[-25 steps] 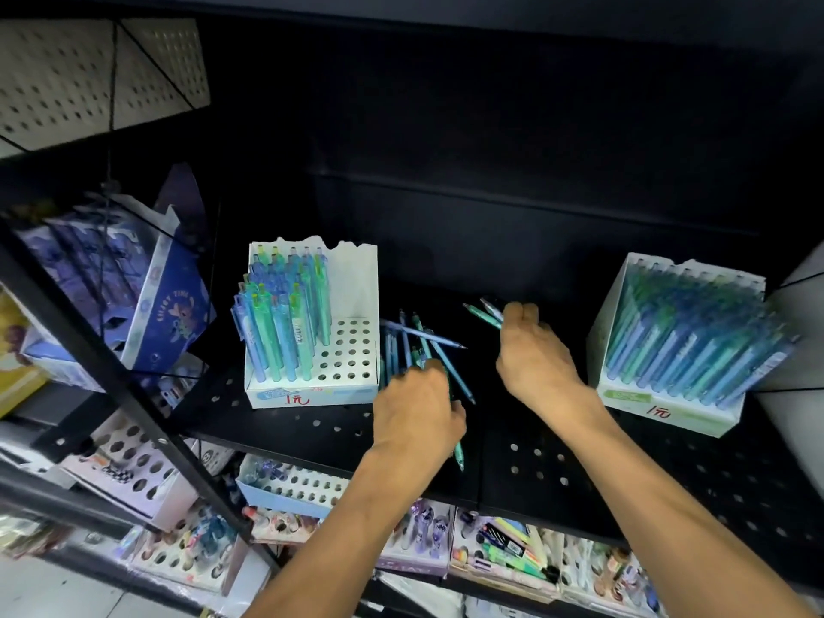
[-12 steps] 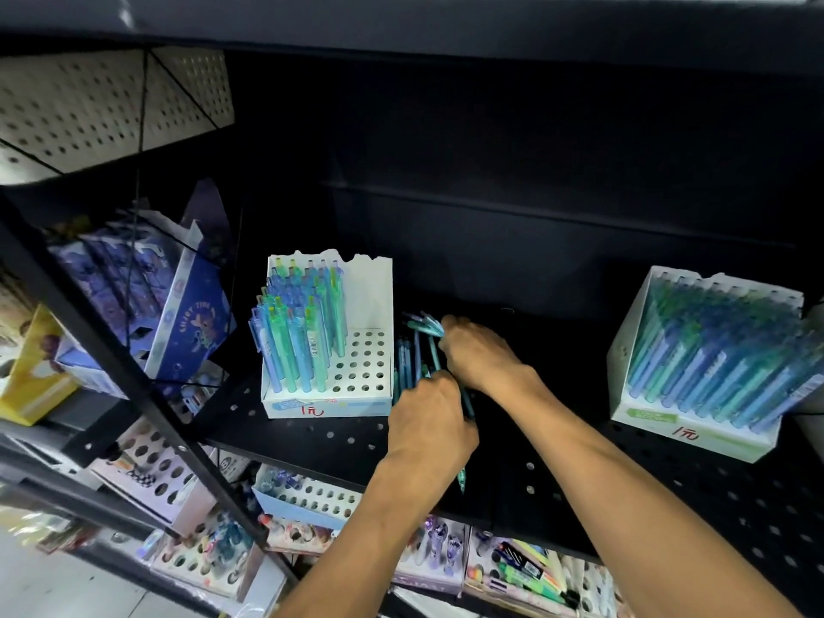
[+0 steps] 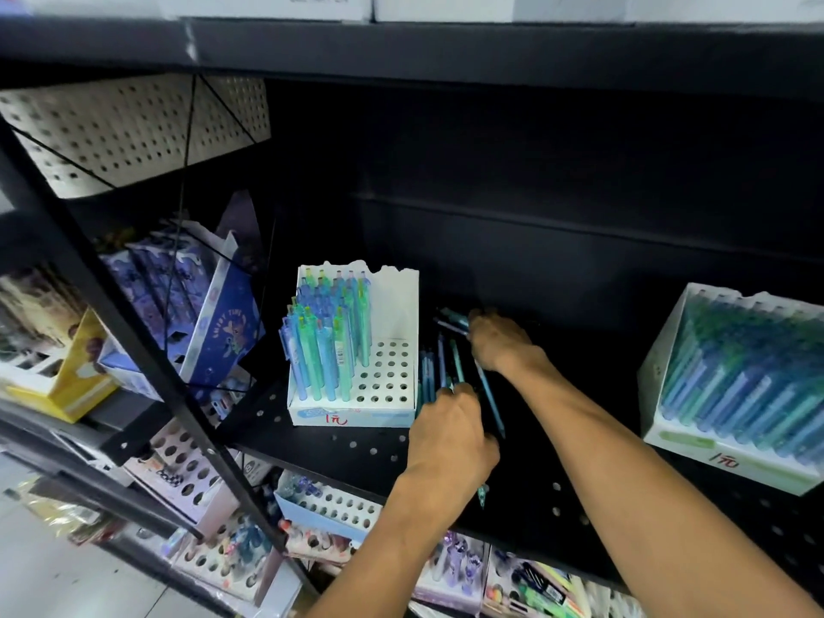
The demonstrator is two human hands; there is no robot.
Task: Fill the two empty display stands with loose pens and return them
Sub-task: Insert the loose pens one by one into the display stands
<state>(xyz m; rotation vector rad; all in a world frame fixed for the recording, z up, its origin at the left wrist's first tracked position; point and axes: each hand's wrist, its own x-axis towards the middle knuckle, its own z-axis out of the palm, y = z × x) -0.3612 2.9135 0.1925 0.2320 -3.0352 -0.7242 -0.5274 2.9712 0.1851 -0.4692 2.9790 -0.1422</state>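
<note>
The right hand (image 3: 499,345) has slid left – both it and the left hand (image 3: 450,434) now grip the loose pens (image 3: 446,368).

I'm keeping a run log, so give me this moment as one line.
stage: gathering loose pens | left hand: grips pens | right hand: grips pens | left stand: half full | right stand: full
</note>
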